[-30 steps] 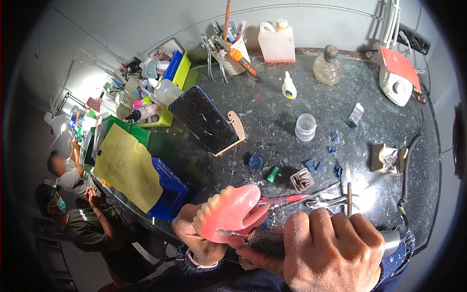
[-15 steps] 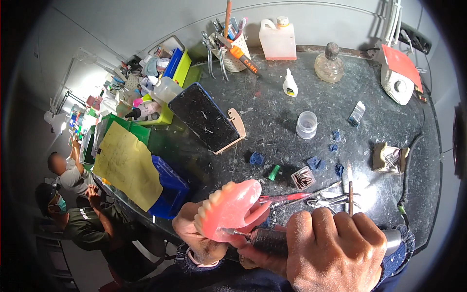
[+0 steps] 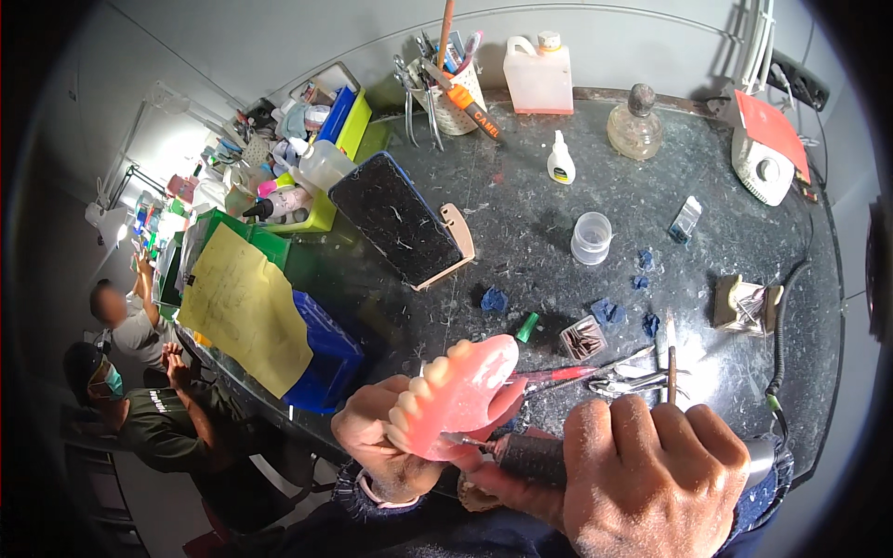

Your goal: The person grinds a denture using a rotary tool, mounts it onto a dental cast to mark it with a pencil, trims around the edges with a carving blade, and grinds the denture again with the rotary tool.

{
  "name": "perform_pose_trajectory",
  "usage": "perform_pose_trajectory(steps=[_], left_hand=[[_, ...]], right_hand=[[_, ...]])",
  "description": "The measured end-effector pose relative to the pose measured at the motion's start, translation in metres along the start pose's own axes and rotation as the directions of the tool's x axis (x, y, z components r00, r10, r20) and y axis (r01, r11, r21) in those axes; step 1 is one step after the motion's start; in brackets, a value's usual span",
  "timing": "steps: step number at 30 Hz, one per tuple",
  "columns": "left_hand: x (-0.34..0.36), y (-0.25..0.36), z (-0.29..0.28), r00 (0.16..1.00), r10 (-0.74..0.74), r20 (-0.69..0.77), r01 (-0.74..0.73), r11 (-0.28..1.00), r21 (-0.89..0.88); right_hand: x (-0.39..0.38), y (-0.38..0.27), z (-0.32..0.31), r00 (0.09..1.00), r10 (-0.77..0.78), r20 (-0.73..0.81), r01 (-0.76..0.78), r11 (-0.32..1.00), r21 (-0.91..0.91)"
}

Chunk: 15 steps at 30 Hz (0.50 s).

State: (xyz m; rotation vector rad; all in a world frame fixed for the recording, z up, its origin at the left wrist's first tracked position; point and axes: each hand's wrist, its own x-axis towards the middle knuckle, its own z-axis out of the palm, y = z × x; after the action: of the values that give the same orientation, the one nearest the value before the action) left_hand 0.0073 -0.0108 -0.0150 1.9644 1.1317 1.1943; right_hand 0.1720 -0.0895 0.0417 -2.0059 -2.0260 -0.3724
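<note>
We've got the pink denture (image 3: 470, 395) up over the near edge of the dark bench (image 3: 516, 223), clear of the surface, pinched in the left hand (image 3: 372, 435); most of those fingers sit behind it, so we can't tell their exact grip. Long axis of the denture runs lower left to upper right: row of teeth (image 3: 409, 404) along the upper-left side, smooth rounded lobe pointing up and right, a second lobe below it also aimed right. Right hand (image 3: 651, 479) is curled in a fist around the handpiece (image 3: 532, 458), which lies nearly crosswise, metal tail to the right, bur (image 3: 462, 438) pointing left and seemingly touching the lower pink edge. Versus half a second ago: denture sits a bit further right and higher, turned slightly so the teeth show differently; right hand and handpiece also shifted a little right, bur still at the same lower area. Phone (image 3: 395, 219) and cup (image 3: 591, 240) slid slightly right too, so part of that looks like camera motion
</note>
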Motion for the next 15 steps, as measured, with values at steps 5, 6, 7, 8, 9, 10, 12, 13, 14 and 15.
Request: perform_pose_trajectory(steps=[5,6,7,8,9,10,12,13,14,15], left_hand=[[-0.008,-0.013,-0.01,0.997,-0.002,0.079,-0.007,0.994,0.112],[-0.007,-0.01,-0.01,0.997,-0.002,0.08,-0.007,0.994,0.11],[-0.005,-0.004,-0.01,0.996,-0.024,0.085,0.008,0.983,0.184],[-0.005,-0.001,-0.01,0.995,-0.046,0.088,0.022,0.966,0.257],[-0.006,-0.003,-0.01,0.997,-0.039,0.074,0.026,0.986,0.166],[-0.007,-0.006,-0.008,0.997,-0.027,0.065,0.029,0.999,-0.02],[-0.006,-0.009,-0.004,0.998,0.005,0.062,0.023,0.901,-0.433],[-0.006,-0.01,-0.003,0.997,0.012,0.073,0.029,0.843,-0.538],[-0.007,-0.01,-0.003,0.996,0.021,0.082,0.034,0.79,-0.613],[-0.007,-0.011,-0.002,0.996,0.018,0.09,0.044,0.77,-0.636]], right_hand=[[0.004,-0.003,-0.006,0.998,0.054,0.023,-0.055,0.998,0.016],[0.002,0.0,-0.001,1.0,0.023,-0.001,-0.023,1.0,0.001],[0.0,0.001,0.002,1.0,-0.01,-0.024,0.009,1.0,-0.016],[-0.002,0.002,0.001,1.0,-0.009,-0.024,0.008,1.0,-0.018],[0.0,0.003,-0.004,1.0,-0.019,-0.003,0.019,0.999,-0.036],[0.001,0.003,-0.006,0.999,-0.029,0.019,0.03,0.998,-0.055],[-0.002,0.006,-0.003,1.0,-0.026,0.01,0.027,0.997,-0.078],[-0.003,0.007,-0.003,1.0,-0.024,0.001,0.024,0.995,-0.1],[-0.004,0.01,-0.004,0.997,-0.066,0.04,0.07,0.992,-0.106],[-0.004,0.009,-0.004,0.997,-0.065,0.039,0.069,0.992,-0.106]])
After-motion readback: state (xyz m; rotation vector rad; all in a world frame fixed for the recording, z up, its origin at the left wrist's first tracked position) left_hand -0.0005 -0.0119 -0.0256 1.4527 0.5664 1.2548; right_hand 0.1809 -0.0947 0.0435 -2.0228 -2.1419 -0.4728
